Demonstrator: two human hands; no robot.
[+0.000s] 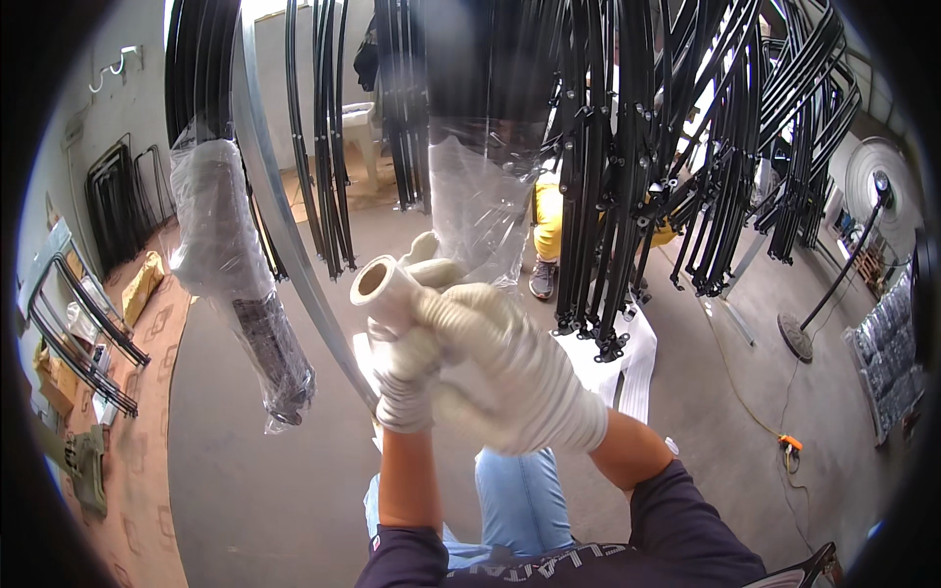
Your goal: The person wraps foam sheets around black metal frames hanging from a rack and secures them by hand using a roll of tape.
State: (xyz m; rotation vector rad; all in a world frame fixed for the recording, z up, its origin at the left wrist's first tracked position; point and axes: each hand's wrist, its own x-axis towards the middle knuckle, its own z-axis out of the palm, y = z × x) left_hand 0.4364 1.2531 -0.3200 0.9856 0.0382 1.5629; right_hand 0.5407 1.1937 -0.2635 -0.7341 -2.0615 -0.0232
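Both my hands wear pale knit gloves and are close together in front of me. My right hand (pixel 515 358) wraps round a roll of clear stretch film (pixel 388 286), whose hollow cardboard core faces up and left. My left hand (pixel 407 367), slightly blurred, is closed round the lower part of the same roll; its fingers are partly hidden. Just beyond the roll hangs a bundle of black tubes (pixel 480 78), its lower part covered in clear film (pixel 475 196). At the left, another hanging bundle (pixel 211 206) is also film-wrapped.
Several black metal frames (pixel 603 196) hang at the right. A grey upright post (pixel 279 186) stands left of my hands. A person in yellow trousers (pixel 549 223) is behind the frames. A pedestal fan (pixel 877 186) and an orange cable connector (pixel 790 443) are at the right.
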